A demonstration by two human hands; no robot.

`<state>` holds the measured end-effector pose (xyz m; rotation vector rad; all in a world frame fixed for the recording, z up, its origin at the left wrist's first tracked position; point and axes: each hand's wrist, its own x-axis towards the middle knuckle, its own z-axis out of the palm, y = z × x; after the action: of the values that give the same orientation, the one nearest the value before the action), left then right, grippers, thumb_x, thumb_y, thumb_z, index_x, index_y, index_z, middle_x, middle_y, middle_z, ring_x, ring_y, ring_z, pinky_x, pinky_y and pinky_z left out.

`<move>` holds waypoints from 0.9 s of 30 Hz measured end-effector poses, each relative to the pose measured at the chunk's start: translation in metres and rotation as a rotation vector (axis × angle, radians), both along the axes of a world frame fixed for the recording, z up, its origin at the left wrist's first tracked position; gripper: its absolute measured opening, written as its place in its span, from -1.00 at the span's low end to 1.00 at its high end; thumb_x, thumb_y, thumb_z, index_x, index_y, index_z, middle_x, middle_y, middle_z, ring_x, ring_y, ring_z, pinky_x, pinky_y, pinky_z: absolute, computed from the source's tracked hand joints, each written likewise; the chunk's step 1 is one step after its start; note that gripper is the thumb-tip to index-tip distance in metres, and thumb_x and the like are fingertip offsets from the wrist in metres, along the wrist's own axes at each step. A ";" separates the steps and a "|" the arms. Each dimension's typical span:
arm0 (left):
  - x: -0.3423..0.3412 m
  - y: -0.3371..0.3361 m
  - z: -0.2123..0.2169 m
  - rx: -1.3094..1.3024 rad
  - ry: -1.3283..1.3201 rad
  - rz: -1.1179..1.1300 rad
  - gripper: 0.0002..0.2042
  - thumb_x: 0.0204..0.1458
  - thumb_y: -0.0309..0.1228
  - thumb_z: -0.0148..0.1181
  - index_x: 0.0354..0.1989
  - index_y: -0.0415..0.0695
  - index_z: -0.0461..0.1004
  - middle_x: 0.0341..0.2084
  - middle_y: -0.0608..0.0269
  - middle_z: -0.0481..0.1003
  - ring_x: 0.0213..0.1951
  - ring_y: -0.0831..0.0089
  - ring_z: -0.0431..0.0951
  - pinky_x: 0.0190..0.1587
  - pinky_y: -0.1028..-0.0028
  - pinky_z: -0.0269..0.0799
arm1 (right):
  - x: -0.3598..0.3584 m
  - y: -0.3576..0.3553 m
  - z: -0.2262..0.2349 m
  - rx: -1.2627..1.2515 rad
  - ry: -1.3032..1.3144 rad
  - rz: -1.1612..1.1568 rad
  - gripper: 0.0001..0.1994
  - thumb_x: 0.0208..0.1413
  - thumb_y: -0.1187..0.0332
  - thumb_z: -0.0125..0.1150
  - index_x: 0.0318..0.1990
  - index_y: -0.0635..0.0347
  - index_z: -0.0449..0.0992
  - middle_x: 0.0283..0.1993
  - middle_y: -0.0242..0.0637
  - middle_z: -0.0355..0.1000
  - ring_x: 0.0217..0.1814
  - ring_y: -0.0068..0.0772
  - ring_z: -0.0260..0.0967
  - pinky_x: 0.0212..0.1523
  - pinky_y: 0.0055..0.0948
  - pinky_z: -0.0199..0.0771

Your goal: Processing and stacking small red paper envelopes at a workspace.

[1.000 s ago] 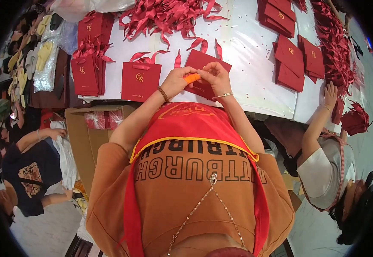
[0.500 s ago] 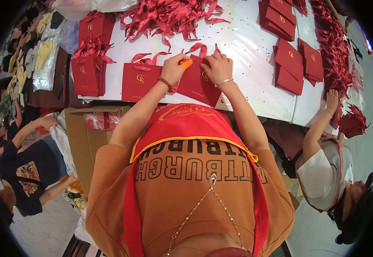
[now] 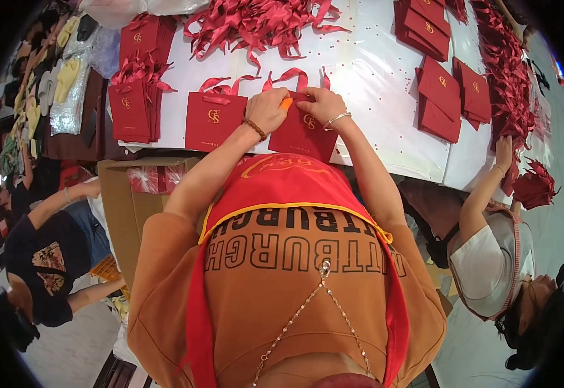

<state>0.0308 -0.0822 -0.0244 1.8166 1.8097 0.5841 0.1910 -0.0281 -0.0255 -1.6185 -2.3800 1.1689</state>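
A dark red paper gift bag (image 3: 302,137) with a gold emblem lies flat at the table's front edge, before me. My left hand (image 3: 267,110) is closed at its upper left corner, with an orange cover (image 3: 286,103) on one digit. At the upper right edge my right hand (image 3: 324,105) pinches the same bag with curled fingers. A red ribbon handle (image 3: 299,76) loops up between my hands, and its ends stand beside them. My fingers hide where it meets the bag. Another red gift bag (image 3: 214,132), with its ribbon attached, lies just left.
A heap of loose red ribbons (image 3: 262,29) covers the far middle of the white table (image 3: 385,139). Stacked red bags stand left (image 3: 128,123) and right (image 3: 438,97). A cardboard box (image 3: 117,194) sits below the table's left side. Co-workers are at both sides.
The bag under my hands has turned to lie straighter. My right hand has shifted slightly left, and the ribbon loop has moved a little. The co-worker at left has changed posture.
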 end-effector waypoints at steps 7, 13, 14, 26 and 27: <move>0.000 -0.002 0.005 -0.009 -0.023 0.004 -0.83 -0.08 -0.33 -0.01 -0.40 -0.15 0.42 -0.52 0.03 0.46 -0.41 0.08 0.46 -0.40 0.23 0.32 | -0.002 -0.005 0.003 0.003 0.011 -0.025 -0.69 -0.11 0.09 0.11 -0.18 -0.08 0.47 -0.33 -0.31 0.47 -0.23 -0.28 0.40 -0.22 -0.32 0.21; -0.001 -0.002 0.004 0.057 -0.108 -0.016 -0.86 -0.08 -0.36 0.00 -0.41 -0.16 0.41 -0.54 0.02 0.45 -0.43 0.09 0.45 -0.42 0.27 0.31 | 0.004 -0.002 -0.003 -0.063 0.150 -0.107 -0.70 -0.13 0.28 0.20 -0.17 0.06 0.47 -0.33 -0.24 0.47 -0.31 -0.36 0.43 -0.24 -0.45 0.37; -0.002 -0.002 0.005 0.057 -0.109 -0.018 -0.86 -0.08 -0.36 0.00 -0.41 -0.16 0.41 -0.54 0.02 0.45 -0.43 0.09 0.45 -0.42 0.27 0.31 | 0.005 -0.001 -0.008 -0.095 0.172 -0.097 -0.70 -0.13 0.21 0.18 -0.17 -0.02 0.47 -0.30 -0.28 0.47 -0.25 -0.33 0.41 -0.21 -0.42 0.35; 0.004 -0.001 0.016 0.036 -0.031 0.037 -0.86 -0.08 -0.34 0.01 -0.43 -0.14 0.40 -0.57 0.03 0.44 -0.46 0.09 0.45 -0.45 0.25 0.30 | 0.006 -0.002 -0.008 -0.148 0.210 -0.123 -0.70 -0.14 0.15 0.16 -0.19 -0.10 0.48 -0.28 -0.35 0.47 -0.21 -0.34 0.40 -0.19 -0.41 0.32; 0.002 0.000 0.014 0.032 -0.015 0.044 -0.85 -0.07 -0.33 0.01 -0.43 -0.14 0.40 -0.57 0.04 0.44 -0.46 0.09 0.45 -0.45 0.24 0.30 | 0.007 -0.002 -0.009 -0.164 0.236 -0.128 -0.70 -0.14 0.15 0.16 -0.19 -0.10 0.48 -0.29 -0.35 0.47 -0.22 -0.34 0.41 -0.19 -0.41 0.32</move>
<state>0.0325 -0.0825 -0.0106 1.7928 1.8441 0.6446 0.1981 -0.0299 -0.0345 -1.5483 -2.0548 1.4705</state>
